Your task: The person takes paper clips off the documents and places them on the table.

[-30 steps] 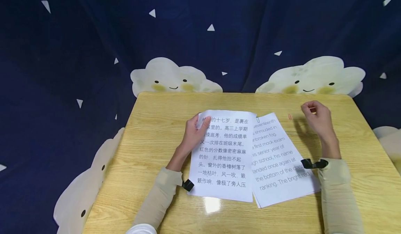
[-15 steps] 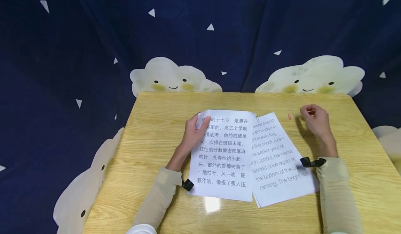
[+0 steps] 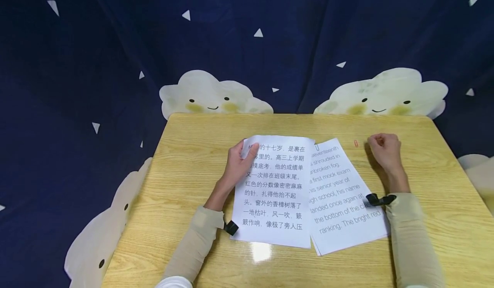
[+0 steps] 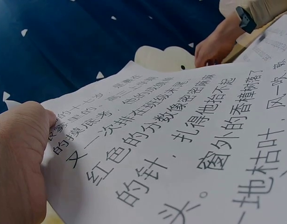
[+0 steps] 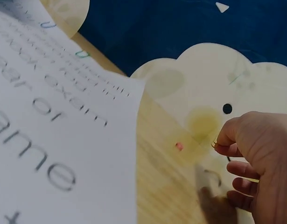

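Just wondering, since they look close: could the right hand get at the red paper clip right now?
Probably yes: the red paper clip lies on the table beside the right hand, with nothing visible between them. However, that hand seems to pinch a small yellowish thing, which could hinder it.

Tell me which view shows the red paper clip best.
Head view: the red paper clip lies unobstructed on the table, near the right hand, and its elongated outline reads clearly. The right wrist view shows it only as a small reddish blur; in the left wrist view I can't make it out.
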`<action>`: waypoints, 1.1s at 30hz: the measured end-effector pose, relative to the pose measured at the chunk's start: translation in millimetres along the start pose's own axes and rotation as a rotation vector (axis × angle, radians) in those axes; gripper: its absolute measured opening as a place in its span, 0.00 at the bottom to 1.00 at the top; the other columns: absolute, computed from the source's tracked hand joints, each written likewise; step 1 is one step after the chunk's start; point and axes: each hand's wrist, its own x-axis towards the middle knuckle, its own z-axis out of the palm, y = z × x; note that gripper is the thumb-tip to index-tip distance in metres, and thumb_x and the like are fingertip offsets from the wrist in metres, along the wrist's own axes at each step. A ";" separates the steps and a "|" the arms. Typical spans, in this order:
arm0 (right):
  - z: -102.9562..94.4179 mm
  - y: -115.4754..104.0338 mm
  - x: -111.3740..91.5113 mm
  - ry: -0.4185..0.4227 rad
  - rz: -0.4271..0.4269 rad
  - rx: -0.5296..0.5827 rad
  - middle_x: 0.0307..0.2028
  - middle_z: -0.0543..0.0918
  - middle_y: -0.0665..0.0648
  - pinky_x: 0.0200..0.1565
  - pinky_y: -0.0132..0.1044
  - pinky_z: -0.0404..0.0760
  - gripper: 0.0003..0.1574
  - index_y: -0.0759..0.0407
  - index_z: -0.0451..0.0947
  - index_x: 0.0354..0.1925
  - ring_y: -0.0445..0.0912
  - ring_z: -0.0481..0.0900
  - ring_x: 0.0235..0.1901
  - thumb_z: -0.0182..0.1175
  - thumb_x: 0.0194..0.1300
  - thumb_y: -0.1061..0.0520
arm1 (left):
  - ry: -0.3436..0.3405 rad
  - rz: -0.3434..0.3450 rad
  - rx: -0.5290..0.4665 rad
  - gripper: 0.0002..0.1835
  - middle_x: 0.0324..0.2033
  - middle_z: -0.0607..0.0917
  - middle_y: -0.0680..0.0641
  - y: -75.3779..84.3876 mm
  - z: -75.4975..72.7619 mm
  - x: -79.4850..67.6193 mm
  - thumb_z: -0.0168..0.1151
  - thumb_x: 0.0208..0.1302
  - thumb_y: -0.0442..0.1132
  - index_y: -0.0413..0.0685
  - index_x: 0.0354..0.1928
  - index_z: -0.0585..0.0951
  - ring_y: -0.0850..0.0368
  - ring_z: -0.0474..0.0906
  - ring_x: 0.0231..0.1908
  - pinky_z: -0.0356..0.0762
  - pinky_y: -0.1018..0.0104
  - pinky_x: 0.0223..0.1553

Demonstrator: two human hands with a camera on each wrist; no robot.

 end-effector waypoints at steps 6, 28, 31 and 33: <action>6.6 9.4 -3.2 -0.044 0.071 -0.017 0.33 0.80 0.59 0.51 0.52 0.64 0.21 0.74 0.84 0.42 0.59 0.70 0.47 0.56 0.73 0.56 | -0.011 0.002 -0.009 0.14 0.30 0.88 0.44 -0.4 -0.3 -1.9 0.58 0.80 0.45 0.42 0.55 0.83 0.48 0.85 0.22 0.84 0.59 0.20; 19.8 9.3 -6.5 -0.010 0.114 -0.096 0.59 0.67 0.78 0.60 0.64 0.60 0.21 0.77 0.79 0.46 0.72 0.59 0.61 0.52 0.72 0.57 | 0.024 -0.018 0.012 0.14 0.30 0.87 0.38 -0.3 1.5 -0.8 0.59 0.79 0.41 0.39 0.55 0.83 0.43 0.83 0.23 0.81 0.64 0.21; 19.8 8.5 -7.2 -0.013 0.127 -0.105 0.60 0.66 0.78 0.61 0.64 0.60 0.20 0.77 0.79 0.46 0.72 0.58 0.62 0.52 0.71 0.58 | 0.025 -0.011 0.013 0.13 0.30 0.87 0.36 1.3 1.5 -1.0 0.59 0.79 0.40 0.38 0.55 0.82 0.41 0.83 0.23 0.81 0.64 0.20; 19.9 8.7 -7.9 -0.010 0.135 -0.108 0.60 0.66 0.78 0.61 0.64 0.60 0.19 0.77 0.79 0.45 0.72 0.58 0.62 0.54 0.70 0.59 | 0.026 0.001 0.023 0.14 0.30 0.87 0.37 1.4 1.1 -0.8 0.59 0.80 0.41 0.38 0.55 0.82 0.42 0.83 0.22 0.81 0.63 0.20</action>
